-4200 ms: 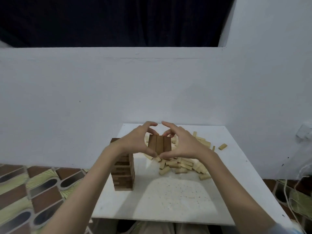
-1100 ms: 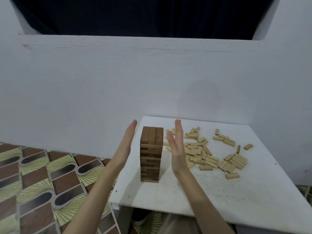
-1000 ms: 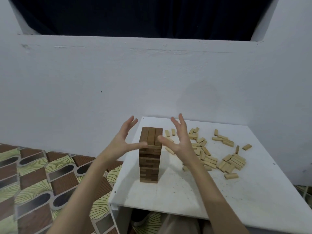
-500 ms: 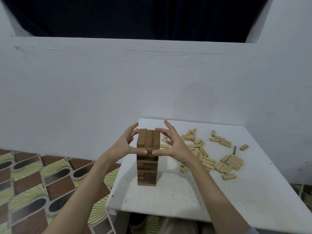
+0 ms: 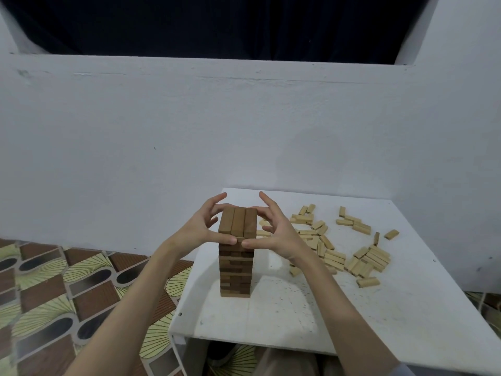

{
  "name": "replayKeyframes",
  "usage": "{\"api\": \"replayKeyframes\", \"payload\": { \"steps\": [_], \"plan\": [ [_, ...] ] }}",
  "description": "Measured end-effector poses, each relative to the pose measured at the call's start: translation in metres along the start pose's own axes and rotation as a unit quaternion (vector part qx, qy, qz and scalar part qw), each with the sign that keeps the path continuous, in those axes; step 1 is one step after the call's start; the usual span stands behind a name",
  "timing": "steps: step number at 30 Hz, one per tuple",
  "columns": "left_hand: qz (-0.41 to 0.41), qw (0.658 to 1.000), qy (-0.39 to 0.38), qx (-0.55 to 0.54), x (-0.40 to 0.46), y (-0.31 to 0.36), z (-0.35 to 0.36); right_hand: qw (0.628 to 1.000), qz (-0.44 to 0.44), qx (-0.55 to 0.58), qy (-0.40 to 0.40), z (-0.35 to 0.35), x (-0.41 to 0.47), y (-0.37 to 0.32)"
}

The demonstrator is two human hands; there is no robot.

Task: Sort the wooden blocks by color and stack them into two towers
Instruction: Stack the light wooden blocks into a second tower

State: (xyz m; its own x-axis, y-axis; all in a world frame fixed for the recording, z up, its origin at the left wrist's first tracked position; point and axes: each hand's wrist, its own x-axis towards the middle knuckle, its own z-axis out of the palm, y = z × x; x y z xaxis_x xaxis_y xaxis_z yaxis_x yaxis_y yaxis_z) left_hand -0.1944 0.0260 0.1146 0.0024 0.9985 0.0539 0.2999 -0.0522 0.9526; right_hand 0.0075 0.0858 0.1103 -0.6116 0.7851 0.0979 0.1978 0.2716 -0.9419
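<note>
A tall tower of dark brown wooden blocks [image 5: 235, 270] stands near the left side of the white table [image 5: 311, 316]. Its top layer [image 5: 238, 222] is three dark blocks lying side by side. My left hand [image 5: 199, 229] presses that layer from the left, thumb at the near end and fingers behind. My right hand [image 5: 273, 230] clasps it from the right the same way. Several light-coloured blocks [image 5: 344, 248] lie scattered flat on the table to the right of the tower.
A white wall [image 5: 244, 131] rises directly behind the table, with a dark opening above it. Patterned floor tiles [image 5: 54, 294] lie off the table's left edge. The tower stands close to that left edge.
Over four seconds three dark blocks went from my hands onto the tower top. My hands then opened apart and have closed in again around the top layer, squeezing it.
</note>
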Motion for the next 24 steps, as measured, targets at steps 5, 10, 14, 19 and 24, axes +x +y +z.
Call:
{"api": "replayKeyframes", "payload": {
  "steps": [5,10,14,19,24],
  "plan": [
    [0.003,1.0,-0.004,0.002,0.0008,-0.0004,0.0013,1.0,0.001,-0.003,-0.001,-0.0007,0.0008,-0.0004],
    [-0.003,1.0,-0.021,0.002,0.0009,-0.0023,0.0009,1.0,-0.001,-0.004,-0.005,-0.0015,0.0005,-0.0013],
    [-0.008,1.0,-0.022,-0.007,0.0002,-0.0036,0.0,1.0,-0.002,0.0,0.0,-0.0009,-0.0001,-0.0018],
    [-0.008,1.0,-0.023,-0.008,0.0013,-0.002,0.0,1.0,0.001,0.001,0.002,-0.0004,0.0021,-0.0014],
    [-0.008,1.0,-0.022,-0.018,0.0022,-0.0024,-0.0002,1.0,0.0,-0.007,0.007,-0.0002,0.0021,-0.0009]
  ]
}}
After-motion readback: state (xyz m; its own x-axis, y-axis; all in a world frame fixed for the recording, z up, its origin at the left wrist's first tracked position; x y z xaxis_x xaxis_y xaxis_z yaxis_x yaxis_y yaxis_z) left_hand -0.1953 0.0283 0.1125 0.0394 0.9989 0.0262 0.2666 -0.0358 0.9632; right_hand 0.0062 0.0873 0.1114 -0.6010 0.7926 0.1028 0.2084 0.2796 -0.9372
